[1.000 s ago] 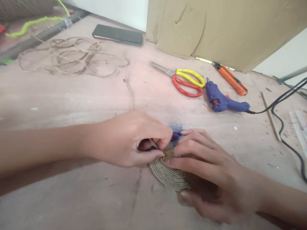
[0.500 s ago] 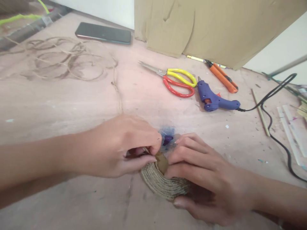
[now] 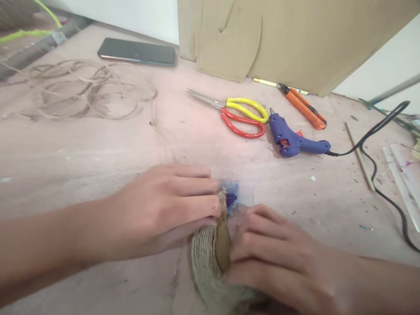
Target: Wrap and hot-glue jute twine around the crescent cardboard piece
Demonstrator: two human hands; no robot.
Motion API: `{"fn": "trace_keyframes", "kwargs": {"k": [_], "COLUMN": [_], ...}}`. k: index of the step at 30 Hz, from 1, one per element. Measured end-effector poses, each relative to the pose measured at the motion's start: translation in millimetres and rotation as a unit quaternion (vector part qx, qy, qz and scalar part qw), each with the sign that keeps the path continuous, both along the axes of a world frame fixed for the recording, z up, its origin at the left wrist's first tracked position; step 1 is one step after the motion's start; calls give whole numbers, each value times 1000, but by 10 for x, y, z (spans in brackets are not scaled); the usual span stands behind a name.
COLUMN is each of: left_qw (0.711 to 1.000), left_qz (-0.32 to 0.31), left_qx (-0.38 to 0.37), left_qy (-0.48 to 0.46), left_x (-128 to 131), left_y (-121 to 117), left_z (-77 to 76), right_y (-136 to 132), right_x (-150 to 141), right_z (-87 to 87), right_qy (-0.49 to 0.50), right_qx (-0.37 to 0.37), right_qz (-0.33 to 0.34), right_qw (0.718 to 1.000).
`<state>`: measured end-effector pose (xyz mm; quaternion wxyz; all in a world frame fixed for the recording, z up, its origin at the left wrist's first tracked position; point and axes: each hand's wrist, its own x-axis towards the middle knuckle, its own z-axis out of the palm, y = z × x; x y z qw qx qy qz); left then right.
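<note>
A curved cardboard piece wound with rows of jute twine (image 3: 205, 258) lies low in the middle of the head view, its bare brown cardboard (image 3: 223, 247) showing along the inner side. My left hand (image 3: 167, 210) is closed on its upper left part, thumb below and fingers above. From under that hand a loose strand of twine (image 3: 160, 131) runs back to a tangled heap (image 3: 88, 89). My right hand (image 3: 278, 258) grips the right side with bent fingers, hiding much of that side. The lower end of the piece is blurred.
Scissors (image 3: 243, 118) with red and yellow handles lie beyond my hands, next to a blue glue gun (image 3: 292, 138) with a black cord. An orange cutter (image 3: 303, 107), a phone (image 3: 138, 51), a wooden stick (image 3: 359, 155) and a cardboard sheet (image 3: 295, 39) are around. A blue stain (image 3: 231, 199) marks the surface.
The twine-wound piece has turned and come nearer to me, tilting. My right hand has moved down with it. My left hand's fingers now lie flatter over the upper edge.
</note>
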<state>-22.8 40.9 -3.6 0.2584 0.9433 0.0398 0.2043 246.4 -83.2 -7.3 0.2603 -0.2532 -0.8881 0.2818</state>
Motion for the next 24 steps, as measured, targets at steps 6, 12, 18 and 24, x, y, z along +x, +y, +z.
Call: {"fn": "trace_keyframes", "kwargs": {"k": [6, 12, 18, 24], "left_qw": [999, 996, 995, 991], "left_qz": [7, -11, -19, -30], "left_qx": [37, 93, 103, 131], "left_qy": [-16, -7, 3, -20], "left_x": [-38, -83, -82, -95], "left_y": [-76, -170, -26, 56], "left_z": [-18, -30, -35, 12], "right_y": [300, 828, 855, 703], "right_x": [343, 1201, 1384, 1383], "right_z": [70, 211, 80, 119], "right_qy": [18, -241, -262, -198], "right_qx": [55, 136, 89, 147], "right_qz": [-145, -401, -376, -378], "right_qw": [988, 873, 884, 892]}}
